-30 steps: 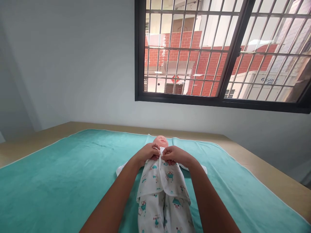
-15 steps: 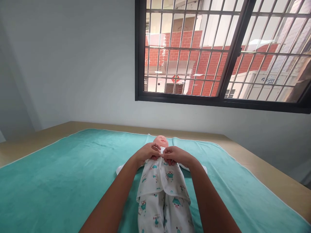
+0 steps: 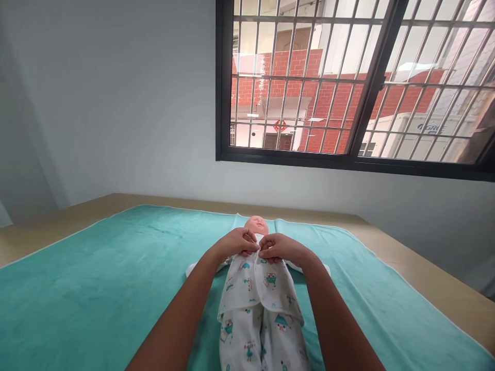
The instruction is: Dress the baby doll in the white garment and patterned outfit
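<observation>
A baby doll [image 3: 257, 225] lies on its back on a teal blanket [image 3: 96, 278], head away from me. It wears a white printed garment [image 3: 259, 304] with small teal and red pictures. My left hand [image 3: 235, 242] and my right hand [image 3: 279, 247] meet at the doll's chest, just below the chin. Both have their fingers curled and pinch the two front edges of the garment where they meet. A white cloth [image 3: 323, 268] shows under the doll's shoulders.
The blanket covers a wide tan surface [image 3: 425, 278] with bare margins at the back and right. A grey wall rises behind it. A black-framed barred window [image 3: 348, 82] looks out on a red brick building.
Almost nothing differs; my fingers shift slightly at the garment's neckline and the view has dropped a touch.
</observation>
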A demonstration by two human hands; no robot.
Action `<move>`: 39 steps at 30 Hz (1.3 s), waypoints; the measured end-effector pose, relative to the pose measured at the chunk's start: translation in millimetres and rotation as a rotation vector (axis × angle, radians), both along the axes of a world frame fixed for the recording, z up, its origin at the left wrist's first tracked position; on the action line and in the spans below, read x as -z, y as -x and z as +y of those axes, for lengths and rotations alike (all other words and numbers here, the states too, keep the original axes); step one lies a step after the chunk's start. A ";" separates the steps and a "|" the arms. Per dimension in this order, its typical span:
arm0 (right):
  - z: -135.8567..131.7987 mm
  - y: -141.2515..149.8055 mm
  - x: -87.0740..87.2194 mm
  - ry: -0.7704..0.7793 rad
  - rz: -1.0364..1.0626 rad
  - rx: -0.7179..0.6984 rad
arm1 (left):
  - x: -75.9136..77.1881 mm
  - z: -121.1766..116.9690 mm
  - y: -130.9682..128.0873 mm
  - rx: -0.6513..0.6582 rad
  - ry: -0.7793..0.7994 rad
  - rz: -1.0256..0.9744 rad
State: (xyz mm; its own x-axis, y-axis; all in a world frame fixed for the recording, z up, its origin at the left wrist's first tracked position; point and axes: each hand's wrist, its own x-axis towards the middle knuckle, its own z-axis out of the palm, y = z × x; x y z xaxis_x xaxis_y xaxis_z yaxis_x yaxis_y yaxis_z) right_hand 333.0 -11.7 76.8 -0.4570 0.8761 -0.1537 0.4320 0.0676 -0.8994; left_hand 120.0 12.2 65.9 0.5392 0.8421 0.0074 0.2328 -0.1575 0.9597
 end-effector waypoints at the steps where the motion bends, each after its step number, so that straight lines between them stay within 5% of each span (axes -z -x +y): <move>1: -1.5 0.3 -3.4 0.000 -0.028 0.002 | -1.7 -0.2 3.6 0.008 -0.022 0.046; 6: -14.3 7.3 -24.2 -0.056 -0.327 0.108 | -15.9 -5.9 23.4 0.155 -0.070 0.268; 11: -31.7 25.1 -37.2 -0.037 -0.516 -0.063 | -24.4 -13.8 21.5 0.281 -0.186 0.376; 15: -39.8 38.2 -39.2 -0.071 -0.584 -0.068 | -20.9 -15.9 11.0 0.359 -0.167 0.403; 22: -52.6 44.9 -21.6 -0.326 -0.748 0.034 | -8.3 -30.6 0.4 0.195 -0.362 0.425; 30: -54.1 27.2 4.4 -0.280 -0.456 0.115 | -6.5 -37.5 -1.8 0.161 -0.381 0.415; 34: -48.4 21.6 2.6 -0.091 -0.271 0.077 | -4.9 -36.0 2.0 0.173 -0.238 0.356; 39: -44.8 10.9 -1.9 -0.040 -0.150 0.001 | -5.2 -38.5 7.6 0.145 -0.123 0.173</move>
